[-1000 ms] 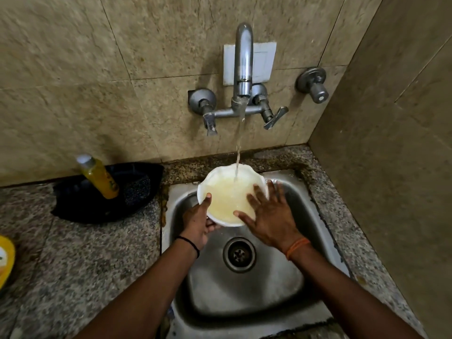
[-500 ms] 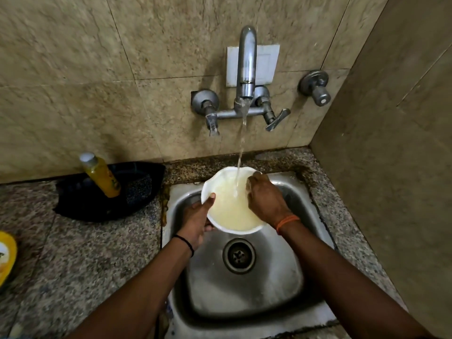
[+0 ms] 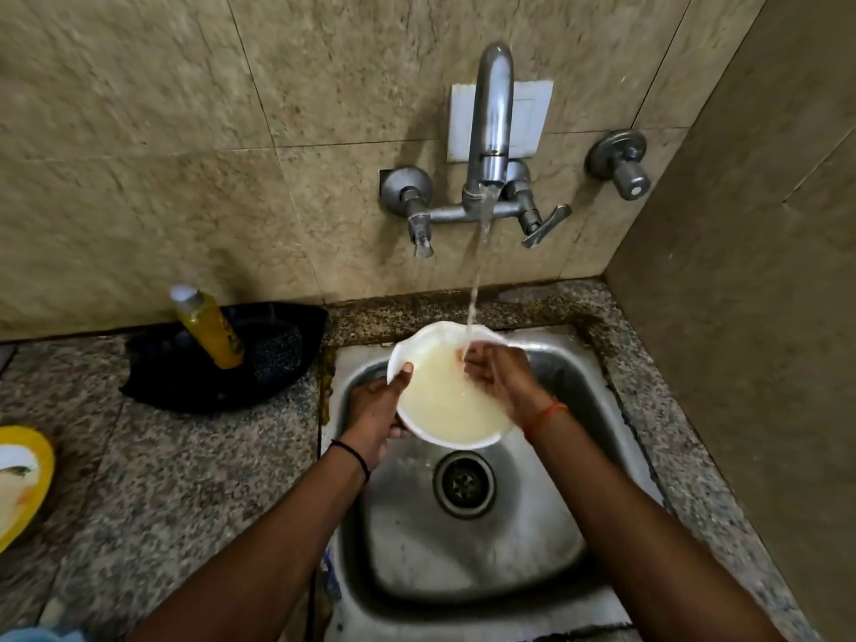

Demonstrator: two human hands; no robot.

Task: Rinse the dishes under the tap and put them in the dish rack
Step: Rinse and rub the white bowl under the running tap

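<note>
A white plate with a wet yellowish face is tilted over the steel sink, under the running tap. My left hand grips the plate's left rim, thumb on the face and fingers behind. My right hand lies on the upper right of the plate's face with fingers curled, and the water stream lands on its fingertips. No dish rack is in view.
A black tray holding a yellow soap bottle sits on the granite counter left of the sink. A yellow plate shows at the left edge. Tiled walls close in behind and on the right.
My right hand went from lying flat with spread fingers on the plate's lower right to curled at its upper part under the stream. The left hand kept its grip on the rim.
</note>
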